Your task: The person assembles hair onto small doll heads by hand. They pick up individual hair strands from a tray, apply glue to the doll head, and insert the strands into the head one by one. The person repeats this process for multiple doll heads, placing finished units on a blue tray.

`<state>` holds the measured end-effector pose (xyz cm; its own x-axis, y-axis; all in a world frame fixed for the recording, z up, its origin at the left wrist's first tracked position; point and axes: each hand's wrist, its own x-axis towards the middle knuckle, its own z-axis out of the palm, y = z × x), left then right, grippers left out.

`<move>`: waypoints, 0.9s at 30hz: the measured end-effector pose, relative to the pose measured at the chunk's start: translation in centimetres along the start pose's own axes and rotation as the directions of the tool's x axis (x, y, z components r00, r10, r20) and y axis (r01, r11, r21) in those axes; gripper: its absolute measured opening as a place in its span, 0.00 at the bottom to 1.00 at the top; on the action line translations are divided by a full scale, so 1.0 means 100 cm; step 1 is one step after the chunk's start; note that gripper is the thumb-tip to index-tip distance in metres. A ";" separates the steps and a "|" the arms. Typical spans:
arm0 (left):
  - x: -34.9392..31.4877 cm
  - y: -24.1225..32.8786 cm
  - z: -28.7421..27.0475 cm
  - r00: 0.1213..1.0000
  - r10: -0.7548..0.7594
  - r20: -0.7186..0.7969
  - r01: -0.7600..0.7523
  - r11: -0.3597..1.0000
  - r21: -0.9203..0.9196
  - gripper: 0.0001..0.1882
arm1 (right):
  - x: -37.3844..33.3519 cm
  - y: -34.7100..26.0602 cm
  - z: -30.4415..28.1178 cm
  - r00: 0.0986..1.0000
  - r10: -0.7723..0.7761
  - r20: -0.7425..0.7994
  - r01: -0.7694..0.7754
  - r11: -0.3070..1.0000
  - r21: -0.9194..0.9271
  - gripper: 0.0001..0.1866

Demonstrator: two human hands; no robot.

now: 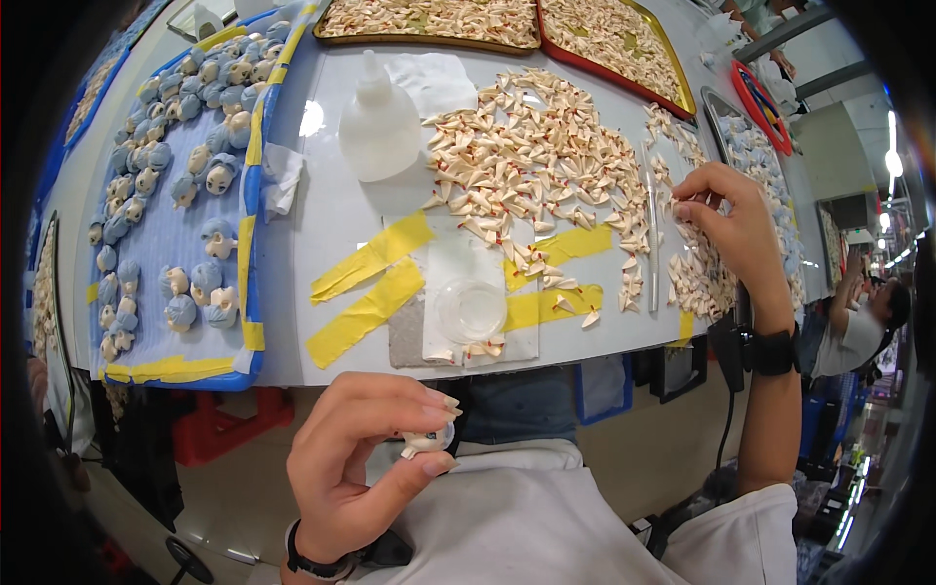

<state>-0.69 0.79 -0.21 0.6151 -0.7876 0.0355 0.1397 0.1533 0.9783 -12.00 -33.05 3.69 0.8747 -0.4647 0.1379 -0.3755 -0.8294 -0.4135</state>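
Observation:
My left hand (356,463) is raised in front of my shirt, below the table's front edge. Its thumb and fingers pinch a small doll head (429,441), pale with dark painted marks; the fingers cover part of it. Over at the right, my right hand (731,219) reaches down to the small cream pointed pieces (700,273) beside a thin metal strip (652,234). Thumb and index finger come together there, and whatever sits between them is too small to make out. A larger heap of red-tipped cream pieces (546,146) spreads left of the strip.
A blue-rimmed tray (252,195) of blue-haired doll heads stands at left. Near it are a translucent squeeze bottle (375,127) and a small clear cup (475,310). Yellow tape strips (370,258) mark the table. Two trays of cream pieces (429,21) lie at the back.

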 end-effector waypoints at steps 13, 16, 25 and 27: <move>0.001 -0.004 -0.006 1.000 0.001 0.021 0.004 0.966 -0.259 0.17 | 0.005 -0.001 0.000 0.999 0.004 0.051 -0.001 0.998 -0.057 0.04; 0.000 -0.004 -0.008 1.000 0.009 0.020 -0.004 0.973 -0.233 0.16 | 0.004 -0.002 0.000 0.999 -0.009 0.044 0.012 0.997 -0.081 0.05; 0.000 -0.003 -0.003 0.988 -0.058 -0.145 0.016 0.961 -0.276 0.21 | 0.001 0.009 -0.007 1.000 0.017 0.008 -0.016 0.999 -0.043 0.06; 0.001 -0.005 -0.007 0.995 -0.032 -0.090 -0.003 0.931 -0.365 0.20 | -0.001 0.007 -0.008 0.999 0.031 0.021 -0.029 0.996 -0.081 0.06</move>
<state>-0.15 1.10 -0.82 0.6780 -0.7349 -0.0147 0.4118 0.3632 0.8358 -12.57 -33.86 4.10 0.8690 -0.4833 0.1062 -0.4242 -0.8381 -0.3430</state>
